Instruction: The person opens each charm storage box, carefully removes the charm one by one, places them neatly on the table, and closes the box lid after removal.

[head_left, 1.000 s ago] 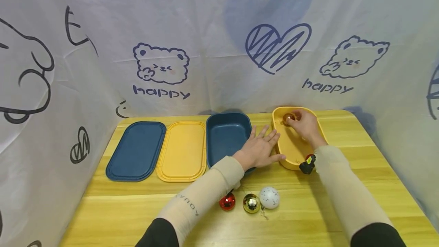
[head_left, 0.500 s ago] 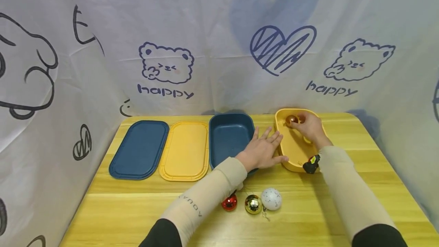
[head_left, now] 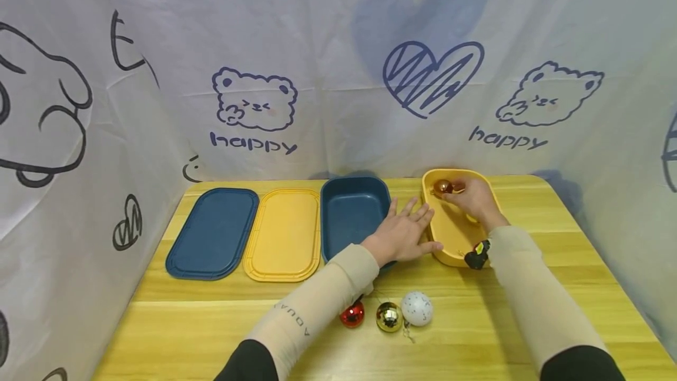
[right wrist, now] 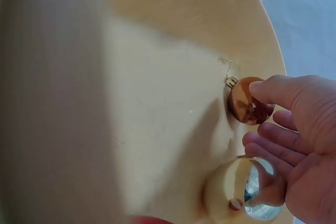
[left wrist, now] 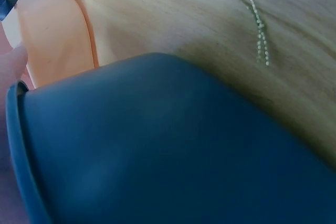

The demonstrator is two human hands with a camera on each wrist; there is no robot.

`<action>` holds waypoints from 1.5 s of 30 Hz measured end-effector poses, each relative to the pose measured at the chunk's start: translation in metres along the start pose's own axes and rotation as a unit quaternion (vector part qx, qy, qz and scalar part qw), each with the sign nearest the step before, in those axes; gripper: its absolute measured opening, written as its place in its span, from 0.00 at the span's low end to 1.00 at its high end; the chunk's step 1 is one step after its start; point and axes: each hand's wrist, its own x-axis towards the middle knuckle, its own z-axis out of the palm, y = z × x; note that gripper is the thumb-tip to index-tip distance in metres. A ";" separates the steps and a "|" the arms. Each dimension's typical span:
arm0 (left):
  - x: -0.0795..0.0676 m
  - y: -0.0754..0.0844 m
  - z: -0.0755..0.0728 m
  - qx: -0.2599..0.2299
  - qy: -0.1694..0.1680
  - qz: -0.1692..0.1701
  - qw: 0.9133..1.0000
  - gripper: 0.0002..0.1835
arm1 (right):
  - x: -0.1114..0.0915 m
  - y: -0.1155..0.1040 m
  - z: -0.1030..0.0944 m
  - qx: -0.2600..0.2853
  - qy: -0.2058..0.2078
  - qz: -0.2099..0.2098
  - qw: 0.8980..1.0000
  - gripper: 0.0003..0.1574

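My right hand [head_left: 475, 196] is inside the yellow box [head_left: 449, 234], at its far end. It pinches a shiny copper-brown Christmas ball [right wrist: 244, 109]; the thumb lies on the ball and the fingers behind it are partly hidden. A pale gold shiny ball [right wrist: 223, 192] sits just below those fingers, and the edge of something red [right wrist: 149, 220] shows at the bottom of the right wrist view. My left hand [head_left: 402, 234] spreads its straight fingers across the right rim of the navy box [head_left: 346, 222], with the fingertips beside the yellow box.
A navy lid [head_left: 211, 234] and a yellow lid [head_left: 282, 234] lie flat on the left. In front are a red ball [head_left: 352, 314], a gold ball [head_left: 389, 317] and a white speckled ball [head_left: 416, 308]. A white printed cloth [head_left: 344, 116] hangs behind the table.
The copper-brown ball has shifted slightly left inside the yellow box, and more of it shows beside the right fingers. My left hand keeps its place. The head view has moved a little.
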 end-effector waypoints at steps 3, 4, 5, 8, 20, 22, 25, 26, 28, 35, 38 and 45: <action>0.000 0.000 -0.001 -0.001 -0.001 0.001 1.000 0.47 | 0.002 -0.002 0.000 -0.013 -0.007 -0.014 1.000 0.33; 0.001 0.001 -0.002 -0.001 -0.001 0.001 1.000 0.47 | 0.002 -0.003 0.000 -0.017 -0.009 -0.017 1.000 0.33; 0.001 0.000 -0.002 -0.001 -0.002 0.000 1.000 0.47 | 0.002 -0.004 0.000 -0.020 -0.012 -0.021 1.000 0.33; 0.001 0.000 -0.003 -0.002 -0.002 0.000 1.000 0.48 | 0.003 -0.010 0.002 -0.035 -0.019 -0.032 0.999 0.32; 0.000 0.000 -0.003 -0.002 -0.008 -0.004 1.000 0.47 | 0.005 -0.014 0.019 -0.023 -0.035 -0.040 0.998 0.35; -0.001 0.000 -0.003 -0.004 -0.009 -0.005 1.000 0.46 | 0.005 -0.013 0.020 -0.010 -0.033 -0.034 0.999 0.36; 0.000 0.000 -0.003 -0.002 -0.008 -0.005 1.000 0.47 | 0.004 -0.011 0.021 0.002 -0.026 -0.032 0.999 0.36; 0.000 0.001 -0.003 -0.001 -0.008 -0.005 1.000 0.47 | 0.004 -0.011 0.021 0.004 -0.024 -0.031 0.999 0.36; 0.000 0.000 -0.004 0.004 -0.009 -0.005 1.000 0.47 | 0.004 -0.011 0.021 0.005 -0.021 -0.030 0.999 0.37; 0.001 0.001 -0.005 0.006 -0.010 -0.006 1.000 0.47 | -0.003 -0.014 0.017 -0.004 -0.024 -0.010 1.000 0.39; 0.000 0.001 -0.004 0.004 -0.008 -0.006 1.000 0.47 | -0.007 -0.016 0.014 0.003 -0.021 -0.006 1.000 0.40; 0.000 0.001 -0.001 -0.001 -0.005 -0.005 1.000 0.47 | -0.016 -0.019 0.011 0.045 0.007 -0.028 0.999 0.38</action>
